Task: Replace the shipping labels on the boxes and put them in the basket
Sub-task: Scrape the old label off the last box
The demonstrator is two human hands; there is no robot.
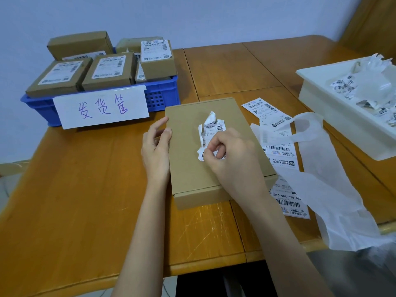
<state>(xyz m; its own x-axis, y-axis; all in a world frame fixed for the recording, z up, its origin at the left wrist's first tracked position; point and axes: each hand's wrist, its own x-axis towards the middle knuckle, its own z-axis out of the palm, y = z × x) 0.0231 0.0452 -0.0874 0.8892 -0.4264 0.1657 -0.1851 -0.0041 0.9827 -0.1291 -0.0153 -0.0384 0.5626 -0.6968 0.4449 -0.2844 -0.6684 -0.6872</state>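
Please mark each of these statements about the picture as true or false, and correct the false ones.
1. The right hand pinches a crumpled label on top of the cardboard box. True.
2. The left hand is lifting the box off the table. False: it rests against the box's left edge, and the box lies on the wooden table.
3. The blue basket holds several labelled boxes. True.
4. The blue basket stands to the right of the box. False: it stands to the left and behind it.
5. Fresh labels lie right of the box. True.
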